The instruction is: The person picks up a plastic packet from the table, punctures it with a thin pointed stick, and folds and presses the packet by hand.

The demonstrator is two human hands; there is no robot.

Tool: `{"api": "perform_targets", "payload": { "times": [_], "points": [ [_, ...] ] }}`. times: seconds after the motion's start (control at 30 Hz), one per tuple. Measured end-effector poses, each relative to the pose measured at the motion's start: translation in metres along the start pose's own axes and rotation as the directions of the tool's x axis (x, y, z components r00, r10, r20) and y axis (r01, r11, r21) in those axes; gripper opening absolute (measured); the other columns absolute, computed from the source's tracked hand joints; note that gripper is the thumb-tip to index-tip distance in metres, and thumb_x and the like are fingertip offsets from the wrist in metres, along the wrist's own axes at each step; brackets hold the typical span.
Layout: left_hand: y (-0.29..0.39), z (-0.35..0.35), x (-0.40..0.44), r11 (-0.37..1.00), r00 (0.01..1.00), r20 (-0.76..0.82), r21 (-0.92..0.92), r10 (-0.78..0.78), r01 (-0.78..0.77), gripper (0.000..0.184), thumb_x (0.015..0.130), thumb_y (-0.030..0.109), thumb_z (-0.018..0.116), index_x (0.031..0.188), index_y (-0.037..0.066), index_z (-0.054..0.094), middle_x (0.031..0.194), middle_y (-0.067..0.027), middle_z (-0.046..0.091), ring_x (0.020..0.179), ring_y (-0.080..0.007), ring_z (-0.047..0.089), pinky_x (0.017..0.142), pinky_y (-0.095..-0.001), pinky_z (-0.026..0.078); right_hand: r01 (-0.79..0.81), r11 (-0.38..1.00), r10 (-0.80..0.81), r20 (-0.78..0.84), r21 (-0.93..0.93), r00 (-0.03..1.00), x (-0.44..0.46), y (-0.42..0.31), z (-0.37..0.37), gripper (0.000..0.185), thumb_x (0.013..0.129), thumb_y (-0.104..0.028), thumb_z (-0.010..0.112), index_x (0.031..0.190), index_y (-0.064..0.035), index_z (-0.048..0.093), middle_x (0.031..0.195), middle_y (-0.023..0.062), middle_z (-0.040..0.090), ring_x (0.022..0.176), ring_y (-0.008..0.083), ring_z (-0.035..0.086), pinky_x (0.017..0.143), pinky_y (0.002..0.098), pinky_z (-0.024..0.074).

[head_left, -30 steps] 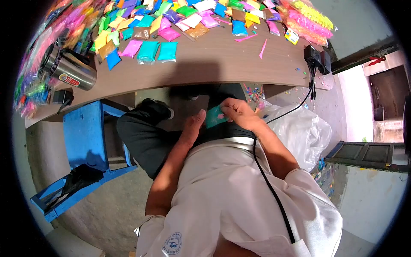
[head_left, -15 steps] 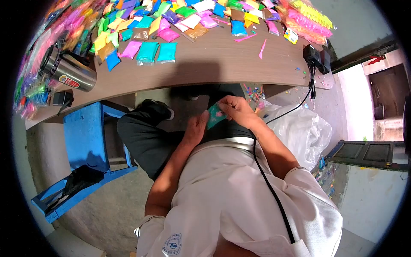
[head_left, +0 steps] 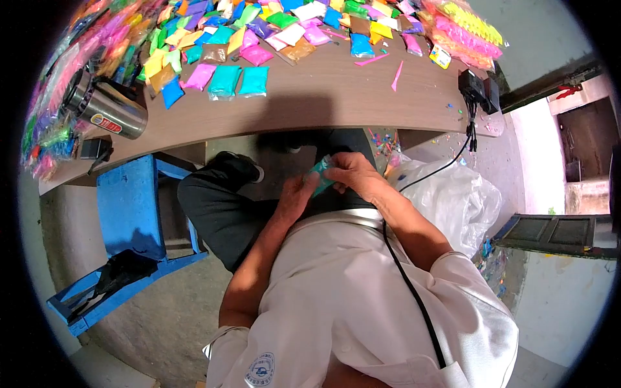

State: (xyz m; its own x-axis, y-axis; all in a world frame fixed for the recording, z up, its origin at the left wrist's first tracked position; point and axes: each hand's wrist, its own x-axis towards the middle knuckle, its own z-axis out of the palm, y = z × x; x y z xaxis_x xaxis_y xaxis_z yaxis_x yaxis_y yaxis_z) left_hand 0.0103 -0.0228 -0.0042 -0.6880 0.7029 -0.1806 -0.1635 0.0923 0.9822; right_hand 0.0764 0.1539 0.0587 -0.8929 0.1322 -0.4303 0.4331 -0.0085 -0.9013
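Observation:
Above my lap, my left hand (head_left: 297, 196) and my right hand (head_left: 354, 174) both grip a small teal packet (head_left: 320, 176). The left holds its lower left side, and the fingers of the right are pinched on its right side, covering part of it. On the table (head_left: 381, 97) ahead, two teal packets (head_left: 224, 81) lie side by side near the front edge, with a pink packet (head_left: 200, 77) and a blue packet (head_left: 173, 93) to their left. Many packets in mixed colours are heaped behind them.
A steel flask (head_left: 113, 110) lies at the table's left beside plastic-wrapped bundles (head_left: 58, 123). Black adapters (head_left: 477, 87) with a cable sit at the right. A blue chair (head_left: 129, 207) stands at the left, and a clear plastic bag (head_left: 453, 200) at the right.
Both hands have drawn closer together around the teal packet. My right hand has moved slightly down and covers more of it, and the pink patch on it no longer shows.

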Motion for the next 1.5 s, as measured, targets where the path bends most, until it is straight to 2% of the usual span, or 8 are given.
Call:
{"api": "perform_targets", "payload": {
  "times": [0.33, 0.4, 0.63, 0.7, 0.93, 1.1, 1.2, 1.5],
  "points": [
    [-0.002, 0.001, 0.002, 0.998, 0.991, 0.123, 0.031, -0.058, 0.054, 0.042, 0.091, 0.044, 0.058, 0.096, 0.003, 0.065, 0.085, -0.0036, 0.064, 0.081, -0.0116, 0.058, 0.075, -0.0292, 0.045, 0.094, 0.983, -0.094, 0.012, -0.155, 0.996, -0.009, -0.009, 0.004, 0.027, 0.088, -0.017, 0.062, 0.102, 0.0058, 0.06, 0.079, 0.0082, 0.064, 0.068, 0.0127, 0.061, 0.058, 0.0253, 0.049],
    [0.005, 0.003, 0.0, 0.988, 0.995, 0.099, -0.151, -0.026, 0.041, 0.032, 0.089, 0.034, 0.061, 0.093, 0.003, 0.066, 0.082, -0.0001, 0.062, 0.079, -0.0084, 0.054, 0.072, -0.0263, 0.044, 0.122, 0.991, -0.123, 0.015, 0.057, 0.992, -0.013, -0.011, 0.006, 0.026, 0.088, -0.014, 0.06, 0.106, 0.0054, 0.06, 0.081, 0.0094, 0.065, 0.071, 0.0135, 0.063, 0.062, 0.0254, 0.0499],
    [0.001, -0.001, -0.002, 0.975, 0.992, 0.11, -0.205, -0.059, 0.081, 0.034, 0.09, 0.036, 0.061, 0.095, 0.004, 0.066, 0.085, -0.0008, 0.063, 0.08, -0.0091, 0.055, 0.073, -0.0258, 0.044, 0.085, 0.97, -0.095, 0.033, 0.229, 0.995, -0.015, 0.003, -0.002, 0.024, 0.088, -0.01, 0.057, 0.106, 0.0043, 0.061, 0.083, 0.0098, 0.066, 0.075, 0.014, 0.063, 0.067, 0.0248, 0.0504],
    [0.001, -0.003, -0.002, 0.988, 0.983, 0.164, -0.117, -0.076, 0.096, 0.048, 0.088, 0.05, 0.058, 0.102, 0.005, 0.065, 0.089, -0.0046, 0.065, 0.085, -0.0147, 0.058, 0.08, -0.0301, 0.044, 0.088, 0.983, -0.087, -0.011, 0.159, 0.996, -0.015, 0.005, -0.002, 0.023, 0.087, -0.011, 0.059, 0.104, 0.0039, 0.062, 0.081, 0.008, 0.066, 0.072, 0.0131, 0.061, 0.065, 0.0246, 0.0497],
    [-0.001, -0.003, -0.001, 0.993, 0.981, 0.161, -0.037, -0.107, 0.114, 0.044, 0.088, 0.045, 0.061, 0.102, 0.004, 0.065, 0.089, -0.0051, 0.065, 0.085, -0.0137, 0.059, 0.078, -0.0297, 0.046, 0.087, 0.996, -0.088, -0.048, -0.035, 0.995, -0.014, 0.002, -0.004, 0.02, 0.085, -0.013, 0.063, 0.098, 0.0031, 0.065, 0.076, 0.0057, 0.063, 0.067, 0.0099, 0.056, 0.059, 0.025, 0.0468],
    [0.002, 0.002, 0.0, 0.993, 0.987, 0.131, 0.093, -0.091, 0.079, 0.04, 0.091, 0.041, 0.059, 0.101, 0.003, 0.065, 0.086, -0.0037, 0.065, 0.082, -0.0111, 0.058, 0.077, -0.0276, 0.046, 0.292, 0.892, -0.34, -0.085, -0.345, 0.937, -0.014, 0.002, -0.003, 0.014, 0.087, -0.009, 0.063, 0.093, 0.003, 0.065, 0.07, -0.0002, 0.059, 0.065, 0.0037, 0.049, 0.056, 0.0215, 0.0403],
    [0.0, 0.002, 0.0, 0.996, 0.987, 0.14, 0.061, -0.075, 0.067, 0.039, 0.091, 0.04, 0.059, 0.101, 0.003, 0.064, 0.086, -0.0037, 0.064, 0.082, -0.0114, 0.058, 0.076, -0.0278, 0.046, 0.194, 0.951, -0.224, -0.102, -0.239, 0.969, -0.017, -0.005, 0.0, 0.014, 0.086, -0.01, 0.063, 0.092, 0.0028, 0.065, 0.07, -0.0008, 0.059, 0.065, 0.0035, 0.047, 0.055, 0.022, 0.0392],
    [0.006, 0.002, 0.004, 1.0, 0.981, 0.195, -0.016, 0.017, -0.014, 0.045, 0.094, 0.046, 0.05, 0.098, 0.002, 0.062, 0.087, -0.0045, 0.063, 0.084, -0.0128, 0.058, 0.076, -0.0296, 0.046, 0.225, 0.912, -0.303, -0.194, -0.342, 0.933, -0.014, -0.017, 0.006, 0.011, 0.085, -0.011, 0.065, 0.087, 0.0003, 0.066, 0.069, 0.0011, 0.058, 0.063, 0.0063, 0.049, 0.055, 0.0238, 0.0396]
  ]
}}
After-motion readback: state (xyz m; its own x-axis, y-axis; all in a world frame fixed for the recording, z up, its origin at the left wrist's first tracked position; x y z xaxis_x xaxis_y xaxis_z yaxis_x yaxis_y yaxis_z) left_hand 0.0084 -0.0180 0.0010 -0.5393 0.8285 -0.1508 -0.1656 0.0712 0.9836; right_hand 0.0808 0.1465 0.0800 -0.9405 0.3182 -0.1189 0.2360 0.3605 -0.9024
